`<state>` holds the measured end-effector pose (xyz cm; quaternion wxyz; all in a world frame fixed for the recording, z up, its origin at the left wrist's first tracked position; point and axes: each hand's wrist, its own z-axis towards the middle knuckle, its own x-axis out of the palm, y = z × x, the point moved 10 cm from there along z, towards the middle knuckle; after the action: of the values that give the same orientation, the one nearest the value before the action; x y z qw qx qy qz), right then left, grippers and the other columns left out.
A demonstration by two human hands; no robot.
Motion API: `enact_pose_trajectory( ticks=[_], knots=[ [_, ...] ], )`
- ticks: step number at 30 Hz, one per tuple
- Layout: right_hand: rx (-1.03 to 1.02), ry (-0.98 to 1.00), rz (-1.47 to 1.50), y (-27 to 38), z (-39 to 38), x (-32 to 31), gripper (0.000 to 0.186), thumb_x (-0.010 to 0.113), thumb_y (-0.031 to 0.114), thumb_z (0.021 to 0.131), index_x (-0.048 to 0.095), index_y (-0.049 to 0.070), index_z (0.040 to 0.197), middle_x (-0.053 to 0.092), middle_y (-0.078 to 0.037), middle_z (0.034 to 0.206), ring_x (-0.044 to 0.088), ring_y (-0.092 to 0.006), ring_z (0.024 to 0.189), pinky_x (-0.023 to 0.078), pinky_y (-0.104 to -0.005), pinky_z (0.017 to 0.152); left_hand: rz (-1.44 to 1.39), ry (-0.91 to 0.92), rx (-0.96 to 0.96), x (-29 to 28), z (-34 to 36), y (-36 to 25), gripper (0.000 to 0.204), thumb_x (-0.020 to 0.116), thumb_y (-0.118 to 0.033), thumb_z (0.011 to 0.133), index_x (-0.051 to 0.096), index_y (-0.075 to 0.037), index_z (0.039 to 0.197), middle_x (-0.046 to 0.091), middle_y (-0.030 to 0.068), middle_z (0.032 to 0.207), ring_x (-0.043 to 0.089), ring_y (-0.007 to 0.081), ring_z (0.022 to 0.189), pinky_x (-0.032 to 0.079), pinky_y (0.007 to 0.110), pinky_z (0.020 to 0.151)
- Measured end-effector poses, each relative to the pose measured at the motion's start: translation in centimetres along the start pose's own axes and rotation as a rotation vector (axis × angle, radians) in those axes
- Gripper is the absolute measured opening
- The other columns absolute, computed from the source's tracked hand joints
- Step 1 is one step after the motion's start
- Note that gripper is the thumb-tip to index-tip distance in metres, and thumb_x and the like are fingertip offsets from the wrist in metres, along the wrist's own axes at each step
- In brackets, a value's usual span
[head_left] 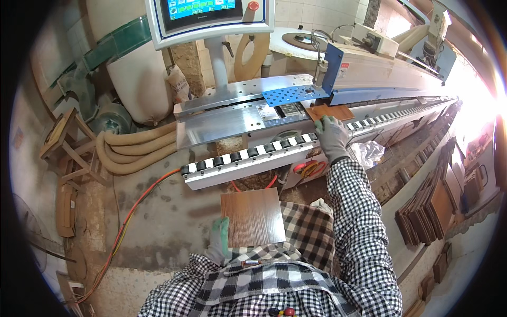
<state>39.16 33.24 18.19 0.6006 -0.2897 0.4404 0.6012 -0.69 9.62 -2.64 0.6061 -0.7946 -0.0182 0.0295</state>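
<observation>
A square brown wood-grain panel (252,217) is in front of my body. My left hand (217,240), in a grey and green work glove, grips it by its left edge, with the thumb on the face and the other fingers hidden behind. My right hand (332,136), in a grey glove, reaches forward to a reddish-brown panel (331,112) lying on the machine. Its fingers lie over the front edge of that panel; the thumb is hard to make out. The panel sits just under the blue perforated guard (296,95), beside the steel machine table (227,124).
A roller rail (253,154) with black and white rollers runs along the machine's near side. A control screen (203,13) with a red button stands above. Ribbed hoses (134,153) and a wooden stool (71,145) are at left. Stacked panels (430,203) lean at right.
</observation>
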Motion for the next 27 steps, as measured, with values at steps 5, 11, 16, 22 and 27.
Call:
enact_pose_trajectory(
  ticks=[5, 11, 16, 22, 27],
  knots=[
    [0.025, 0.061, 0.492, 1.2, -6.9, -1.0, 0.034, 0.065, 0.037, 0.099, 0.072, 0.007, 0.114, 0.074, -0.012, 0.098, 0.071, -0.026, 0.084, 0.057, -0.0388, 0.076, -0.158, -0.151, 0.039, -0.8, 2.0, 4.1, 0.033, 0.055, -0.029, 0.107, 0.065, 0.0, 0.118, 0.067, 0.0042, 0.101, 0.064, 0.0136, 0.088, 0.053, 0.032, 0.078],
    [0.183, 0.99, 0.872, 1.9, -30.7, 9.4, 0.055, 0.061, 0.051, 0.101, 0.069, 0.001, 0.121, 0.073, -0.014, 0.109, 0.069, -0.0196, 0.1, 0.055, -0.0344, 0.091, -0.41, 0.118, -0.111, 3.0, 0.4, 2.4, 0.04, 0.053, -0.034, 0.107, 0.063, 0.002, 0.122, 0.07, 0.008, 0.11, 0.069, 0.0165, 0.097, 0.057, 0.033, 0.087],
    [0.604, 1.166, 1.203, 5.0, -37.5, 8.9, 0.048, 0.068, 0.04, 0.101, 0.066, -0.003, 0.122, 0.07, -0.001, 0.083, 0.061, -0.0046, 0.067, 0.049, -0.0182, 0.061, -0.247, 0.022, -0.006, 1.2, 0.5, 4.1, 0.038, 0.051, -0.031, 0.108, 0.064, 0.002, 0.12, 0.071, 0.0095, 0.11, 0.069, 0.0174, 0.1, 0.057, 0.034, 0.087],
    [0.633, 0.935, 1.767, 4.2, -34.6, 6.8, 0.05, 0.066, 0.032, 0.102, 0.058, -0.008, 0.131, 0.071, -0.011, 0.114, 0.071, -0.0145, 0.089, 0.058, -0.0255, 0.077, 0.261, -0.053, 0.262, 2.4, -3.5, -6.8, 0.045, 0.054, -0.027, 0.108, 0.051, 0.004, 0.142, 0.062, 0.013, 0.13, 0.058, 0.0221, 0.121, 0.047, 0.034, 0.104],
    [0.45, 0.867, 1.996, 6.3, -26.1, 4.6, 0.048, 0.065, 0.028, 0.103, 0.056, -0.008, 0.132, 0.069, -0.016, 0.121, 0.072, -0.0197, 0.096, 0.061, -0.0305, 0.085, 0.252, -0.137, 0.743, 3.6, -3.9, -15.6, 0.066, 0.064, -0.028, 0.102, 0.037, -0.001, 0.156, 0.04, 0.0206, 0.155, 0.036, 0.0333, 0.146, 0.031, 0.044, 0.12]
  ],
)
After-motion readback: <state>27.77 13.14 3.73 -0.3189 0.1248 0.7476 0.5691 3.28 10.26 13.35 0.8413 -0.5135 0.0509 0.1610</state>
